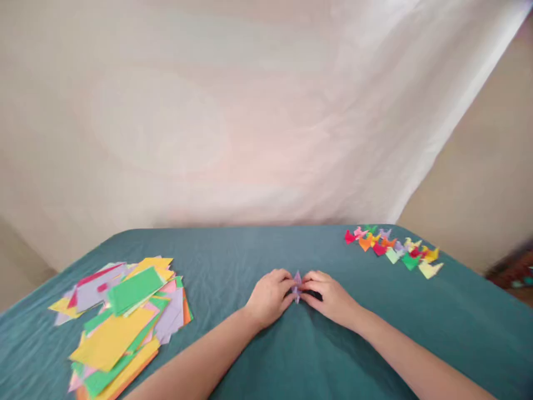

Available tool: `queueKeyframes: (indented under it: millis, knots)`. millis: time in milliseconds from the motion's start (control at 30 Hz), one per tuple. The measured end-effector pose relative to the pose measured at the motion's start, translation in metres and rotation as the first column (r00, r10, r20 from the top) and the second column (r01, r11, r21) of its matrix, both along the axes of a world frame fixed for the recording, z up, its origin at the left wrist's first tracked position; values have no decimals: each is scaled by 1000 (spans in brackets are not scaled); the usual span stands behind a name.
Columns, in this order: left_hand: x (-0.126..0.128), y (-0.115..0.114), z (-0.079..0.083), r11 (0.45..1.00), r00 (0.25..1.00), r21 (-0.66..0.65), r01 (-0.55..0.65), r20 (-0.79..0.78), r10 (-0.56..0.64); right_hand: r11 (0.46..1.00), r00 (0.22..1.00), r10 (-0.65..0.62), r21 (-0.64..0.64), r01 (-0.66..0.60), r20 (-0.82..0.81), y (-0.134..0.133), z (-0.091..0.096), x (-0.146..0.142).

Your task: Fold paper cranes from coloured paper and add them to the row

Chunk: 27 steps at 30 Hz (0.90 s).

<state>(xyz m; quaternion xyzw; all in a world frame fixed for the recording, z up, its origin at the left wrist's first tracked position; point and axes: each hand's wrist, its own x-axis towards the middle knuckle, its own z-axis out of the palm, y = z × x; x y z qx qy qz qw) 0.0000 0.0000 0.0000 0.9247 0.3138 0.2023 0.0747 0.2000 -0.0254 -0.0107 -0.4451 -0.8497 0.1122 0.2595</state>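
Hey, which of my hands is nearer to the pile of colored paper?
Your left. The left hand is to the right of the paper pile; the right hand is farther right, beyond the small purple folded paper.

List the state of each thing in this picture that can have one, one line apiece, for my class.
Purple paper: folded, pointed, held between both hands.
Left hand: fingers bent, fingertips on the purple paper.
Right hand: fingers bent, fingertips on the purple paper.
Paper sheets: loosely piled, overlapping, askew.
Small paper figures: folded, grouped together in several colours.
Green tablecloth: spread out, slightly wrinkled.
Pale backdrop: hanging, creased.
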Motion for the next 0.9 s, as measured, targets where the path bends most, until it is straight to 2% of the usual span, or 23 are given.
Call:
queueKeyframes:
  millis: [300, 900]
  knots:
    - [2, 0, -2, 999, 1000, 44, 19, -21, -18, 1000, 999, -26, -14, 25, -41, -5, 3, 2]
    - [2, -14, 5, 989, 984, 143, 28, -181, -2, 990, 990, 40, 129, -58, 137, -6, 6, 5]
